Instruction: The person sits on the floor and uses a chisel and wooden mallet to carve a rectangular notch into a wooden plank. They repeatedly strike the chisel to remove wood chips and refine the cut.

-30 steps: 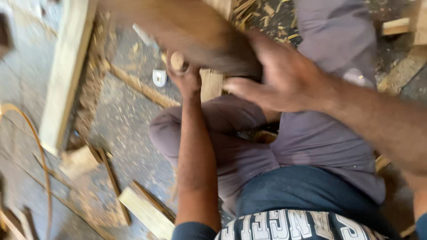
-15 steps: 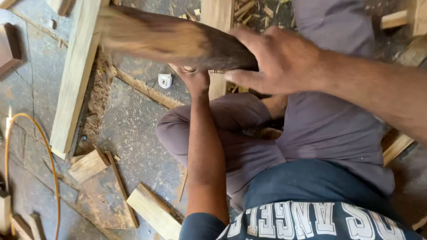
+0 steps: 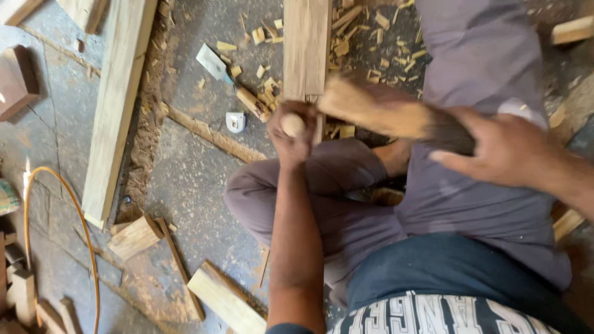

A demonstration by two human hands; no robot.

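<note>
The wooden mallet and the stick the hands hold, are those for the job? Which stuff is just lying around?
In use:
right hand gripping the wooden mallet
left hand around the round-topped handle
upright board being cut

Lying about:
long plank
loose blade
offcut block
orange hose
wood chips

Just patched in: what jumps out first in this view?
Centre frame, the left hand grips a round-topped chisel handle against the end of an upright plank. The right hand swings a blurred wooden mallet just right of it. Wood chips litter the floor above, and a long pale board lies at left.
</note>
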